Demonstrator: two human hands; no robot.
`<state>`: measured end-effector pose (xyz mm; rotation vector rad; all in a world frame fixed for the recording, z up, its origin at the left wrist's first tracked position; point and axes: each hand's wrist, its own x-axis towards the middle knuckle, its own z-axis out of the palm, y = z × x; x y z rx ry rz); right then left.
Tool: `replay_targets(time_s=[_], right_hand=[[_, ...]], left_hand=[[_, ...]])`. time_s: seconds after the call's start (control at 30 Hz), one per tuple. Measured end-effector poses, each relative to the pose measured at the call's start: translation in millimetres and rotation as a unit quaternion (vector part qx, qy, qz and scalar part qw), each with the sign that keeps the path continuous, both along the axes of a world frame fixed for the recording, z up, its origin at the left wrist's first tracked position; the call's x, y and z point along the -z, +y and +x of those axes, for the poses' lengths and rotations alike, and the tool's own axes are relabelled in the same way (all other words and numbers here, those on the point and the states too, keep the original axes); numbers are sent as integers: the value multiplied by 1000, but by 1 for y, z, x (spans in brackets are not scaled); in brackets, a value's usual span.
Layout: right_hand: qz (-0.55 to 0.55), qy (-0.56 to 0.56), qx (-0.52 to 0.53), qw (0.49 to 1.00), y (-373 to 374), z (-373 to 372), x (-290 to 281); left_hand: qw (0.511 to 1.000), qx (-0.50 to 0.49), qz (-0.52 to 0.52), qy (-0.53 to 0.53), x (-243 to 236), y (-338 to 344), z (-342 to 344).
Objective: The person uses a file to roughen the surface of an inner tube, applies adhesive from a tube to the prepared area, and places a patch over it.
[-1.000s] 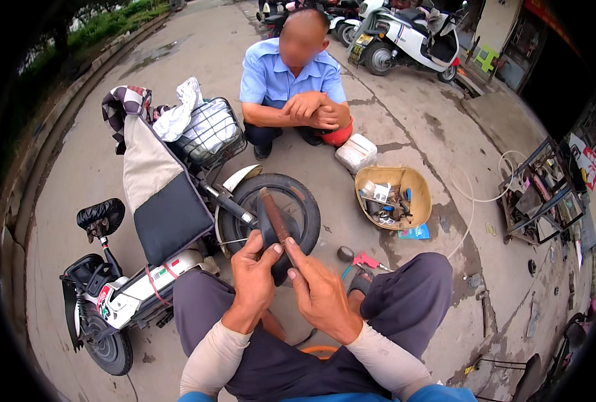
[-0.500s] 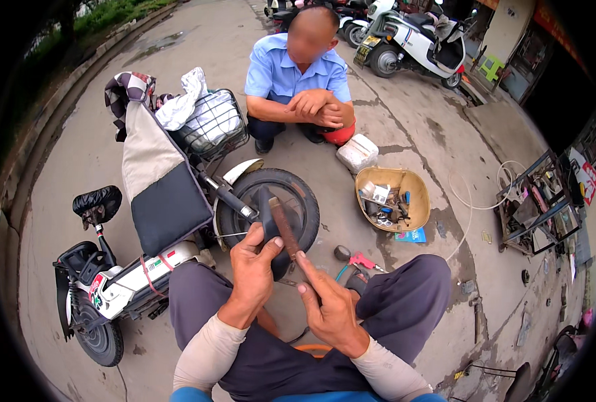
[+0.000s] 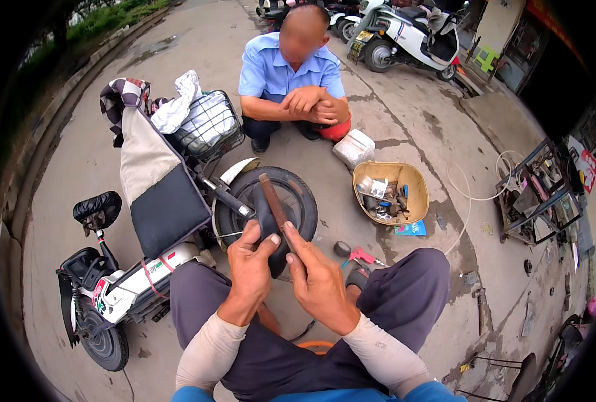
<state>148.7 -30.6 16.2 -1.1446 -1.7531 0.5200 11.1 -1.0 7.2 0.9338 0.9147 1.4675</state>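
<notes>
— Cracked concrete ground (image 3: 204, 57) outdoors; what's at nine o'clock?
— White electric bike (image 3: 124, 295), by your left knee, its front wheel (image 3: 305, 221) at twelve, just beyond your hands.
— And your left hand (image 3: 250, 268)?
— Pinching the black rubber (image 3: 263, 216), thumb against curled fingers with no free gap, seemingly to steady it! That rubber sits mid-view, before the wheel.
— Now your right hand (image 3: 321, 285)?
— Closed round the rusty bar (image 3: 273, 199), forefinger stretched along it, likely for control; the bar slants towards eleven, alongside the rubber. Touching? Can't tell.
— Crouching person (image 3: 292, 80) at twelve, arms folded over the knees!
— Pink-handled tool (image 3: 361, 255) at three, yellow basin (image 3: 417, 191) at two, perhaps set there for easy reach.
— Farther off, a metal rack (image 3: 538, 194) between two and three, a parked scooter (image 3: 415, 40) at one.
</notes>
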Motion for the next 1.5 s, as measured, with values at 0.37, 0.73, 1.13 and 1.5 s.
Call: replay_targets(time_s=[0.37, 0.73, 1.13, 1.5], right_hand=[[-83, 21, -6, 996, -18, -1, -4], [-71, -22, 9, 997, -19, -2, -7], [-50, -20, 16, 998, -19, -1, 1], [-36, -51, 9, 998, -10, 2, -7]], left_hand=[[1000, 8, -8, -27, -3, 0, 1], [1000, 11, 8, -25, 6, 4, -2], [1000, -3, -8, 17, 1, -1, -1], [999, 10, -14, -28, -2, 6, 0]])
